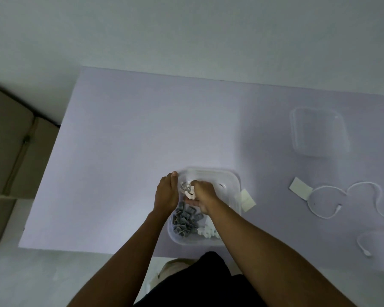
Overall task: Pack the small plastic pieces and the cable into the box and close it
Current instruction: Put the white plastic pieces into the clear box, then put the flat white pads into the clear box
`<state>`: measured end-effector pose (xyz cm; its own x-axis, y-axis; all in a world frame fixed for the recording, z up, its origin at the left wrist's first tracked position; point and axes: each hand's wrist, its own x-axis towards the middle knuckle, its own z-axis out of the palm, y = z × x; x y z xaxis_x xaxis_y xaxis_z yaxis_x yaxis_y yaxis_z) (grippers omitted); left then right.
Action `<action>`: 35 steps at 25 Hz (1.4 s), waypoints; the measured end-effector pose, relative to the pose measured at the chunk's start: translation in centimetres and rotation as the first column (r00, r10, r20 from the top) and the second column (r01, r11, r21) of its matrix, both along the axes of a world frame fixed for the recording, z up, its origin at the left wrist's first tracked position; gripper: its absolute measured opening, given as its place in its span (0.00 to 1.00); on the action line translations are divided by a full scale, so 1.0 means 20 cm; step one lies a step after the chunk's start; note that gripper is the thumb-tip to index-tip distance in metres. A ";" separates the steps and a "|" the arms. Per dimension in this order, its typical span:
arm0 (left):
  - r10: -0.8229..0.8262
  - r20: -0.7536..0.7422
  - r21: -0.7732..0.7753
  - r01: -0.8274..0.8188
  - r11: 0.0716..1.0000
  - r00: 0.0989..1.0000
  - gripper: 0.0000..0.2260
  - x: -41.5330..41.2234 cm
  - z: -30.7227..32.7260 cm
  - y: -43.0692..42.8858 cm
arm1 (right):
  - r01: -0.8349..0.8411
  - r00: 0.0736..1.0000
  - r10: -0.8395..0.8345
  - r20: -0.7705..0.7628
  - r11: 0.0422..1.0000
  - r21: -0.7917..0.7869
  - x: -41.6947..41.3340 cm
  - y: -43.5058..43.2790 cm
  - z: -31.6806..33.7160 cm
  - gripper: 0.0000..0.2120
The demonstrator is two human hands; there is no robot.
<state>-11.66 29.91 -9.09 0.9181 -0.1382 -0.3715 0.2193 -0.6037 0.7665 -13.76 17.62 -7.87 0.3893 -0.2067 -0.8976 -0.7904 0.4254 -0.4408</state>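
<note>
**Handful of white clips going into the box**

R hand [203, 196] is closed round a bunch of white pieces [187, 189], held over the far-left part of the box [235, 180]. L hand [167, 193] is just beside it, against the box's left wall, thumb up at the rim. Can't tell if its fingers hook the wall or only lie on it.

Handling: the pieces look light, hard and loose, so prob. they slip out btwn fingers. Better scooped as a cupped handful than pinched singly, & let go low inside the walls. Box is thin clear plastic and likely slides easily, so steady it by a wall. Cable [346, 196] looks soft & springy; I'd take it by the loops and coil it, not by the plug ends.

Looks: grey pieces [185, 220], blocky w/ open middles, lie in the box under the R wrist, w/ more white ones nearer the body. Cable is thin, white, in loose loops on the table [120, 140], well right of the R hand. Lid [319, 134] is clear w/ rounded corners, right of & beyond that hand. One of the paper squares [247, 199] is at the box's right side, one by the cable.
</note>
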 end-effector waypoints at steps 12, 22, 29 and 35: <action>0.018 0.117 0.144 -0.035 0.989 0.993 0.22 0.05 0.11 -0.10 | 0.048 0.992 -0.057 0.109 0.995 0.085 -0.07 -0.16 0.22 0.11; -0.527 0.307 0.083 0.529 0.845 0.793 0.05 -0.08 0.38 -0.74 | 0.294 0.921 -0.215 0.326 0.931 -0.215 -0.39 -0.79 0.42 0.09; -0.933 -0.036 0.559 0.781 0.277 0.357 0.13 -0.38 0.21 -1.12 | 0.083 0.996 -0.046 0.081 0.828 -0.555 -0.76 -1.16 0.12 0.13; -0.809 -0.390 0.692 0.720 0.058 0.440 0.20 -0.54 0.11 -1.32 | -0.308 0.938 0.331 -0.103 0.658 -0.687 -0.82 -1.37 -0.04 0.26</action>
<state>-22.55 3.61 -6.99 0.5039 -0.5337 -0.6792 -0.7497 -0.6608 -0.0370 -30.11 -9.82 -8.68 0.5721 -0.6139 -0.5439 -0.8021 -0.2799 -0.5276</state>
